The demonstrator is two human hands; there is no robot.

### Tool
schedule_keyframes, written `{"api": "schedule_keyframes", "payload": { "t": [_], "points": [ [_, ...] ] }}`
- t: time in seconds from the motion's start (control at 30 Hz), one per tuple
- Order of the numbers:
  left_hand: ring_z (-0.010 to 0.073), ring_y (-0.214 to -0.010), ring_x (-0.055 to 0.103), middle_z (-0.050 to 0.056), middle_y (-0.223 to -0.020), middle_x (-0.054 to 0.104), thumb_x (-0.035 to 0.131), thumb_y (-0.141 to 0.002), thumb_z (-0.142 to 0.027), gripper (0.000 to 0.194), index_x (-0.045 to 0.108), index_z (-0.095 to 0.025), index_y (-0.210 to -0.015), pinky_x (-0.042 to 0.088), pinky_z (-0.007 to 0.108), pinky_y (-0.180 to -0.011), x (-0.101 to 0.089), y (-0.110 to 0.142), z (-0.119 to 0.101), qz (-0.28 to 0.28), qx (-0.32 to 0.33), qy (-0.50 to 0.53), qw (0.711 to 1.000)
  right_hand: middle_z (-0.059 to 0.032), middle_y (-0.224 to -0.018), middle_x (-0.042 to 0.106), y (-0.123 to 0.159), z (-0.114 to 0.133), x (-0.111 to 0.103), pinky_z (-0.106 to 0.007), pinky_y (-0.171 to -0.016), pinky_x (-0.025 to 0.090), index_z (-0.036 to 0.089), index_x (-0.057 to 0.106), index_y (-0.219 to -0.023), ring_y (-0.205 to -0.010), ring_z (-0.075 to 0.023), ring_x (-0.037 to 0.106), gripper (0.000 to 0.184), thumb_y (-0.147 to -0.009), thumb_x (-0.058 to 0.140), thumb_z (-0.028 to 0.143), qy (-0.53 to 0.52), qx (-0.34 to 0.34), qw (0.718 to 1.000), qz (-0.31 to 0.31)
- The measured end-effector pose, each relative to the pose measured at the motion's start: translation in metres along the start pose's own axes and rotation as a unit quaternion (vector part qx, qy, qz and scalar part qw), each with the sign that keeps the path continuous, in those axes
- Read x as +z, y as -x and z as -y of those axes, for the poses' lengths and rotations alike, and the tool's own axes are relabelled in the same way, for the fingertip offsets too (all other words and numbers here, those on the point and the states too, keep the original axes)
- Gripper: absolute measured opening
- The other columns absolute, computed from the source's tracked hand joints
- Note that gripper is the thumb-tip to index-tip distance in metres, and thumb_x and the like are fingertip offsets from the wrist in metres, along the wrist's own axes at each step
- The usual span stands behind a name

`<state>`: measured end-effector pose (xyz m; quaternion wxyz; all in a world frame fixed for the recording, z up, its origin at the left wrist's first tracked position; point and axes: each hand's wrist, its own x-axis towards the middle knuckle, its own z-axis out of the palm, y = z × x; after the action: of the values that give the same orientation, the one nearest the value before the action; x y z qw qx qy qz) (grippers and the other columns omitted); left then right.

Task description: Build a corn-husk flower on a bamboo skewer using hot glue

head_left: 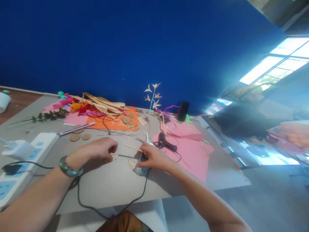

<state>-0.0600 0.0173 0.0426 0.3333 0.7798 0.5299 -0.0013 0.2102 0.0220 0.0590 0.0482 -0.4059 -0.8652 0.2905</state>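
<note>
My left hand (102, 150), a green bangle (70, 166) on its wrist, hovers over the grey table with fingers curled in a pinch. Whatever may be between them is too small to make out. My right hand (153, 157) is closed, and a thin pale stick (133, 148) juts leftward from its fingers. Under that hand sits a light blue roll (142, 170), partly covered. A thin grey rod (126, 156) points toward the same fingers; whether it is held I cannot tell. Just beyond are scissors (147, 138) with their blades showing. Right of them, a black glue gun (166, 142) lies on pink paper (193, 161).
Dried husk strips (103, 104) and wooden discs (74, 137) lie around an orange sheet (96, 122). A husk-flower stem (153, 96) stands at the back near a dark phone (183, 111). A power strip (31, 164) lies left; a black cable (142, 193) crosses the front edge.
</note>
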Motion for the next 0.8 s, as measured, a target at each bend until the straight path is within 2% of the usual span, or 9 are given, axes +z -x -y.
{"api": "schedule_keyframes", "payload": {
  "t": [0.07, 0.17, 0.27, 0.37, 0.5, 0.6, 0.7, 0.8],
  "points": [
    [0.0168, -0.061, 0.053, -0.002, -0.065, 0.059, 0.062, -0.055, -0.026, 0.014, 0.059, -0.022, -0.069, 0.029, 0.026, -0.049, 0.001, 0.0, -0.003, 0.011, -0.007, 0.007, 1.0, -0.0021, -0.084, 0.056, 0.01, 0.004, 0.001, -0.022, -0.064, 0.036, 0.018, 0.064, -0.083, -0.075, -0.015, 0.052, 0.036, -0.061, 0.08, 0.041, 0.026, 0.017, 0.999, -0.021],
    [0.0166, -0.055, 0.054, -0.001, -0.059, 0.061, 0.064, -0.058, -0.032, 0.014, 0.063, -0.021, -0.066, 0.029, 0.026, -0.048, 0.0, -0.003, -0.009, 0.033, -0.024, 0.014, 0.999, -0.0013, -0.077, 0.056, 0.023, 0.006, 0.012, -0.022, -0.062, 0.033, 0.018, 0.059, -0.073, -0.071, -0.015, 0.051, 0.033, -0.062, 0.079, 0.043, 0.042, 0.022, 0.999, -0.015],
    [0.0184, -0.062, 0.057, 0.002, -0.065, 0.065, 0.064, -0.06, -0.037, 0.016, 0.067, -0.022, -0.066, 0.032, 0.026, -0.051, -0.003, -0.008, -0.015, 0.015, -0.011, -0.031, 0.999, 0.0001, -0.07, 0.054, 0.032, 0.002, 0.024, -0.022, -0.06, 0.032, 0.017, 0.055, -0.067, -0.067, -0.0132, 0.049, 0.019, -0.073, 0.07, 0.028, 0.017, -0.003, 1.0, 0.004],
    [0.0216, -0.072, 0.059, 0.005, -0.078, 0.068, 0.062, -0.064, -0.038, 0.02, 0.068, -0.022, -0.074, 0.034, 0.028, -0.055, -0.005, -0.013, -0.023, -0.018, -0.006, -0.091, 0.996, 0.0021, -0.063, 0.049, 0.037, -0.004, 0.024, -0.021, -0.059, 0.032, 0.017, 0.052, -0.065, -0.062, -0.0117, 0.046, 0.016, -0.078, 0.06, 0.018, -0.027, -0.006, 0.999, -0.021],
    [0.0238, -0.084, 0.059, 0.007, -0.092, 0.067, 0.061, -0.068, -0.038, 0.025, 0.067, -0.022, -0.086, 0.039, 0.029, -0.066, 0.0, -0.018, -0.034, -0.044, 0.044, -0.101, 0.993, 0.0013, -0.067, 0.051, 0.043, -0.019, 0.003, -0.022, -0.06, 0.033, 0.017, 0.053, -0.067, -0.063, -0.0119, 0.047, 0.014, -0.078, 0.06, 0.022, -0.077, 0.02, 0.989, -0.126],
    [0.0229, -0.087, 0.058, 0.006, -0.095, 0.063, 0.061, -0.07, -0.036, 0.028, 0.064, -0.021, -0.093, 0.041, 0.03, -0.073, 0.014, -0.019, -0.042, -0.034, 0.097, -0.061, 0.993, 0.0018, -0.064, 0.049, 0.049, -0.038, -0.017, -0.022, -0.057, 0.032, 0.017, 0.055, -0.071, -0.059, -0.0119, 0.044, 0.014, -0.08, 0.058, 0.028, -0.073, 0.076, 0.973, -0.206],
    [0.0214, -0.086, 0.056, 0.005, -0.097, 0.058, 0.059, -0.071, -0.031, 0.024, 0.062, -0.021, -0.092, 0.041, 0.03, -0.076, 0.032, -0.016, -0.046, -0.046, 0.13, -0.037, 0.99, 0.0026, -0.059, 0.047, 0.057, -0.064, -0.034, -0.023, -0.055, 0.031, 0.017, 0.055, -0.066, -0.056, -0.0121, 0.043, 0.024, -0.081, 0.057, 0.036, -0.049, 0.134, 0.959, -0.243],
    [0.0215, -0.087, 0.054, 0.007, -0.098, 0.055, 0.053, -0.074, -0.025, 0.019, 0.059, -0.018, -0.091, 0.042, 0.032, -0.079, 0.044, -0.014, -0.047, -0.073, 0.155, -0.031, 0.985, 0.0009, -0.06, 0.052, 0.065, -0.095, -0.047, -0.023, -0.055, 0.032, 0.017, 0.055, -0.066, -0.057, -0.0133, 0.047, 0.027, -0.082, 0.053, 0.038, -0.026, 0.184, 0.946, -0.264]
  ]
}}
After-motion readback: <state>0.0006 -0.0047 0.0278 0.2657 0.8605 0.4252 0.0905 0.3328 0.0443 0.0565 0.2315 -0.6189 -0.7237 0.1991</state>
